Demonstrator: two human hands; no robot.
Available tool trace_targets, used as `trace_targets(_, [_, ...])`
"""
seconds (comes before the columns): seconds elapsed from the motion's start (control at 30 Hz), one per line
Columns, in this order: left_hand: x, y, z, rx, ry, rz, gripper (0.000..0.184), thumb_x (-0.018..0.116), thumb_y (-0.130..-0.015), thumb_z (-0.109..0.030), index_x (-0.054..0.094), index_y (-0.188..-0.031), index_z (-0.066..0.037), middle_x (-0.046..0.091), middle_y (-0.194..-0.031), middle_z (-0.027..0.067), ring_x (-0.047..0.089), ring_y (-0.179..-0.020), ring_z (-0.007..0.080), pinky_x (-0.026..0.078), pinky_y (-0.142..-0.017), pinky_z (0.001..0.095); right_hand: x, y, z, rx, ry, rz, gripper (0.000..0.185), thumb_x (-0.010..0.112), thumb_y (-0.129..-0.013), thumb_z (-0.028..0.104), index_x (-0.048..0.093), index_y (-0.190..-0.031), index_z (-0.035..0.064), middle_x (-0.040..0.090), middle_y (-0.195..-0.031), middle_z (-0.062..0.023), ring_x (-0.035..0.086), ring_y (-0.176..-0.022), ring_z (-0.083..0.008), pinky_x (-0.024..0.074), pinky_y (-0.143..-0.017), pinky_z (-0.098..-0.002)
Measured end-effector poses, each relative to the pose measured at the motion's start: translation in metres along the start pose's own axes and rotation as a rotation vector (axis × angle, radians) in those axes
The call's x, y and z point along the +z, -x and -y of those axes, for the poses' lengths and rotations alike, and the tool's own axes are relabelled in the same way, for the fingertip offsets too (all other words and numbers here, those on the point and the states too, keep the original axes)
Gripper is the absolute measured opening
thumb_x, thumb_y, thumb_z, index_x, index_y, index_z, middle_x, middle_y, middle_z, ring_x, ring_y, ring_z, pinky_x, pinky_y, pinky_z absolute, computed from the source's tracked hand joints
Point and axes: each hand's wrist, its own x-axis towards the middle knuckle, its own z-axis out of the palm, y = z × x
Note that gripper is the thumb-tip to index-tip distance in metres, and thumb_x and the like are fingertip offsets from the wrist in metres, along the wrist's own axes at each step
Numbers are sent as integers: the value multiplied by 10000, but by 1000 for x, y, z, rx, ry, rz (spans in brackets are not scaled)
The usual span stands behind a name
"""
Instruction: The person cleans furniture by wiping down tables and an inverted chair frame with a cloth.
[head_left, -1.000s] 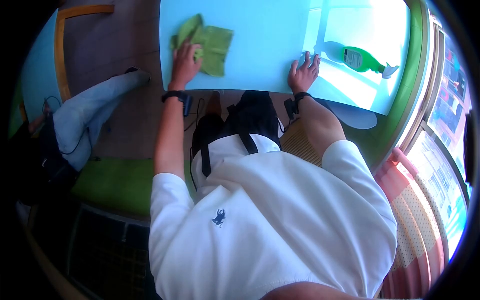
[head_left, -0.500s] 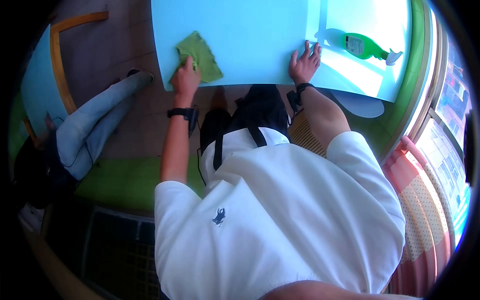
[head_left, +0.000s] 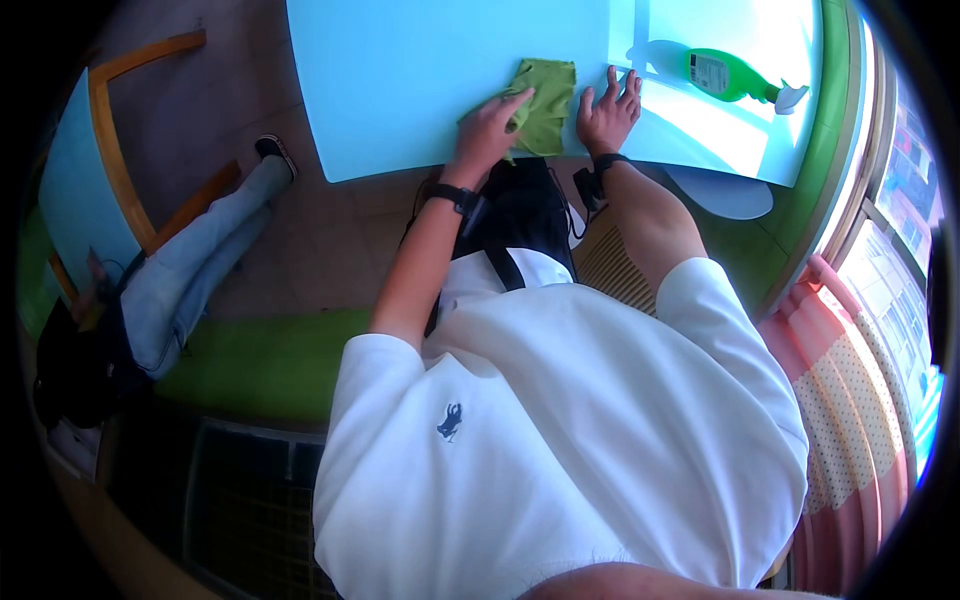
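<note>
My left hand [head_left: 487, 132] is closed on one side of a green cleaning cloth [head_left: 547, 105], which lies spread on the light blue tabletop [head_left: 420, 70] near its front edge. Just right of the cloth, my right hand [head_left: 610, 118] rests palm down on the table with its fingers spread, holding nothing. Farther right, a green spray bottle [head_left: 722, 76] with a white nozzle lies on its side. Both wrists wear dark straps with small devices.
At the left a person in jeans [head_left: 215, 235] sits by another light blue table [head_left: 85, 190] with a wooden frame [head_left: 118, 160]. A rounded grey seat [head_left: 722, 192] shows under my table's right front edge. A checked curtain [head_left: 840, 400] hangs beside the window at right.
My left hand has slid the cloth rightward along the table's front, close to my right hand. My right hand stays about where it was. The seated person's leg has shifted slightly.
</note>
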Motion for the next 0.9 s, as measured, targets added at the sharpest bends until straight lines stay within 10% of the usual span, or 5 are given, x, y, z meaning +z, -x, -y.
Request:
trace_targets(0.5, [-133, 34, 115, -455, -273, -344, 633, 660, -818, -138, 451, -1407, -239, 623, -1202, 151, 631, -1038, 319, 517, -849, 409, 5, -10, -4, 29, -2, -11, 582, 421, -901, 428, 357, -1425, 183, 245, -1515, -186, 188, -1427, -337, 141, -1135, -489])
trace_targets(0.77, [-12, 5, 11, 13, 130, 143, 661, 652, -804, -127, 413, -1412, -227, 561, -1191, 212, 534, -1138, 387, 454, -959, 429, 16, -8, -10, -40, 41, -44, 601, 488, -894, 366, 373, -1408, 76, 262, -1460, -310, 217, -1380, -466, 208, -1089, -566])
trace_targets(0.9, [-5, 14, 23, 60, 293, 129, 686, 681, -776, -97, 417, -1398, -216, 536, -1183, 213, 524, -1124, 395, 454, -949, 434, -38, -17, 33, -356, -154, 198, 549, 591, -847, 219, 421, -1348, 72, 410, -1384, -203, 405, -1274, -378, 310, -1044, -512])
